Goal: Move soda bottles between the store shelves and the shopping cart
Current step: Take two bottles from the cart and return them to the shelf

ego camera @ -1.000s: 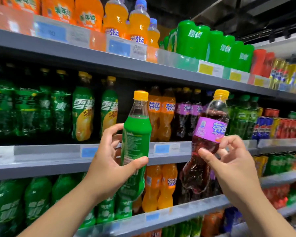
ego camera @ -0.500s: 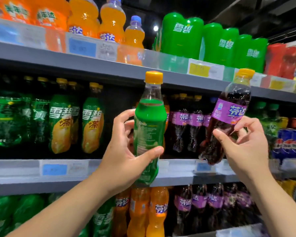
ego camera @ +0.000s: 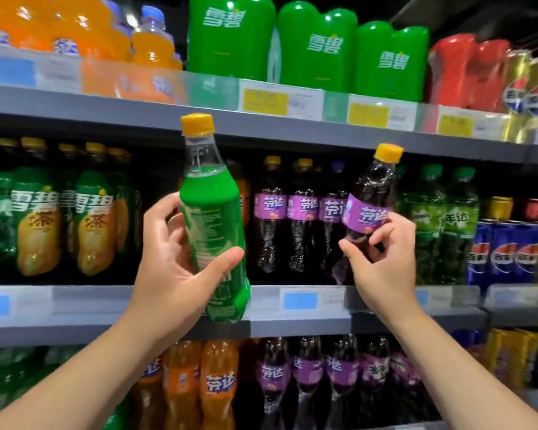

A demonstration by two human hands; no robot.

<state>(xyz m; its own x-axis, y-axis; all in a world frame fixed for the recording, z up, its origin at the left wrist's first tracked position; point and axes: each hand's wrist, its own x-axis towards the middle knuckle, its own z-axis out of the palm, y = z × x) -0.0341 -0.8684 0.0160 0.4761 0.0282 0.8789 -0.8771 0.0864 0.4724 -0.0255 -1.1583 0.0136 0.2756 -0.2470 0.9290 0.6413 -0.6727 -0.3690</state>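
soda bottles, two held in hand, in front of the store shelving.

item 1: green bottle (ego camera: 213,231). yellow cap, clear neck, small-print side of the label facing the camera. nearly upright, top leaning slightly left, held in front of the middle shelf (ego camera: 75,305). its base overlaps the shelf's front edge in view.

left hand (ego camera: 174,274): wrapped round the green bottle, thumb across the lower front, fingers behind the body.

item 2: purple-label bottle (ego camera: 367,209). dark drink, yellow cap, top leaning right. it is just beside the row of matching purple bottles (ego camera: 302,212) on the middle shelf. whether its base rests on the shelf cannot be told.

right hand (ego camera: 382,268): grips the purple-label bottle at the lower edge of its label, between the thumb and curled fingers.

hands: apart, one bottle each; the two bottles do not touch.

middle shelf, other stock: lemon-tea green bottles (ego camera: 66,221) at left, light green bottles (ego camera: 441,218) right of the purple row, blue cans (ego camera: 507,252) at far right. blue price tag (ego camera: 300,301) on the edge strip.

top shelf (ego camera: 106,107): orange bottles (ego camera: 75,29) at left, green multipacks (ego camera: 317,48) in the centre, red packs (ego camera: 466,72) to the right. yellow price tags (ego camera: 264,100) below.

lower shelf: orange bottles below (ego camera: 199,383), with more purple bottles (ego camera: 308,373) beside them.

shopping cart: not in view.
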